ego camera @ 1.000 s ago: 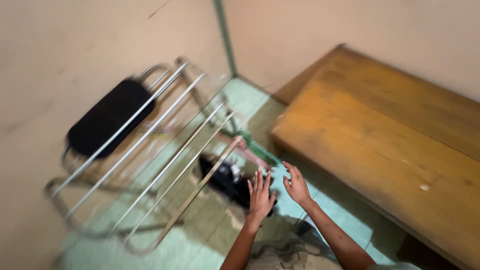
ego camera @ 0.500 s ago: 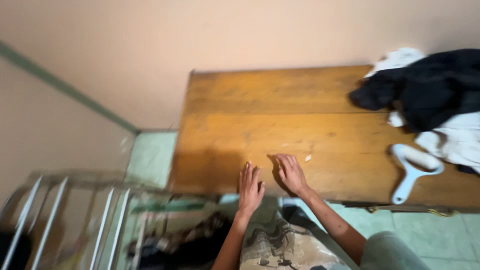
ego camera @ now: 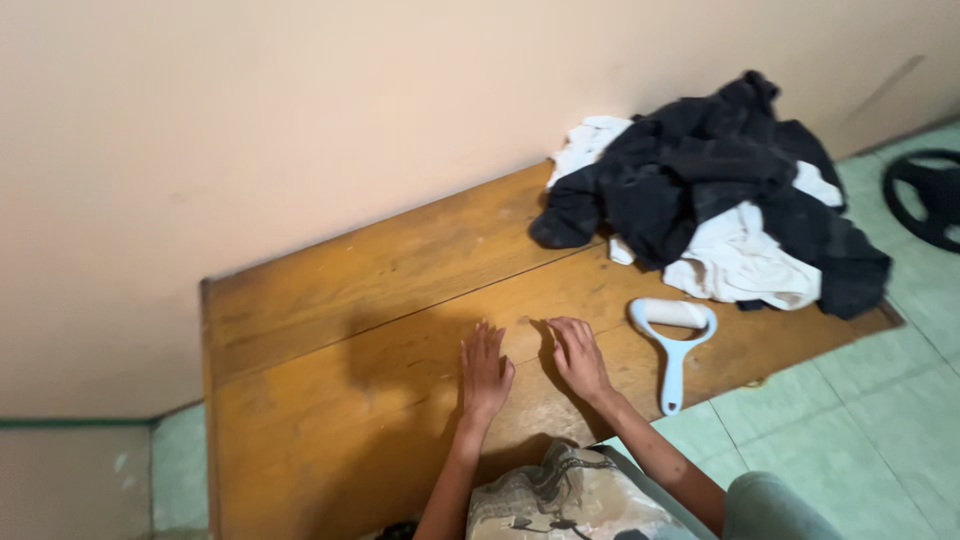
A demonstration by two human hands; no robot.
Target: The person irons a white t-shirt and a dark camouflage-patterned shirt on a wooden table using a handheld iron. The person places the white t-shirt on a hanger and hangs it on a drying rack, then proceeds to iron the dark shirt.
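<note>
A peach-coloured wall [ego camera: 300, 120] fills the upper part of the view, with a long wooden table [ego camera: 330, 400] standing flush against it on a pale green tiled floor [ego camera: 880, 400]. At the far right end of the table lies a heap of black and white clothes [ego camera: 720, 200], piled against the wall. A dark round object [ego camera: 925, 195] rests on the floor beyond that end of the table, partly cut off by the picture's edge. Just in front of the heap, near the table's front edge, a light blue lint roller [ego camera: 672, 335] lies flat, its white roll toward the clothes and its handle pointing at the person. The left hand [ego camera: 484, 370] is spread open, palm down, over the bare wood, holding nothing. The right hand [ego camera: 579, 357] is just beside it, also open and empty, fingers fanned toward the wall. The roller lies near the right hand, apart from it and untouched.
</note>
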